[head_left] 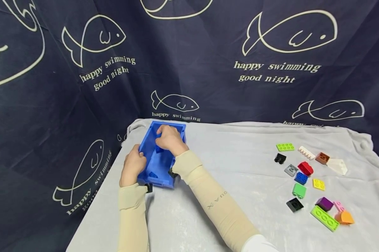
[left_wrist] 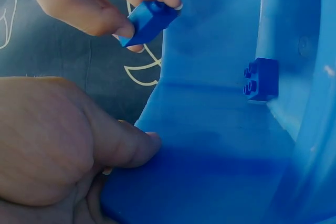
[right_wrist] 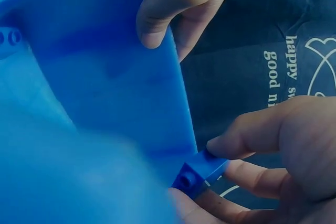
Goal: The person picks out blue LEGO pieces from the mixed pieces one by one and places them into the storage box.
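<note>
Brick (left_wrist: 149, 22), blue and knobbly, is pinched in the right hand (head_left: 170, 139), in or just above the blue bin (head_left: 161, 163); the left hand (head_left: 134, 164) grips the bin's side. Best hold the bin still and pinch firmly.

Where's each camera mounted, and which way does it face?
Head: on the head, facing forward and down at the blue bin and loose bricks; left hand, right hand and sleeves show.
Left wrist: on that wrist, facing into the bin; left hand gripping its edge, right hand holding a blue brick.
Right wrist: on that wrist, facing the bin and blue brick; both hands show.
Wrist views share bin, brick, hands.
</note>
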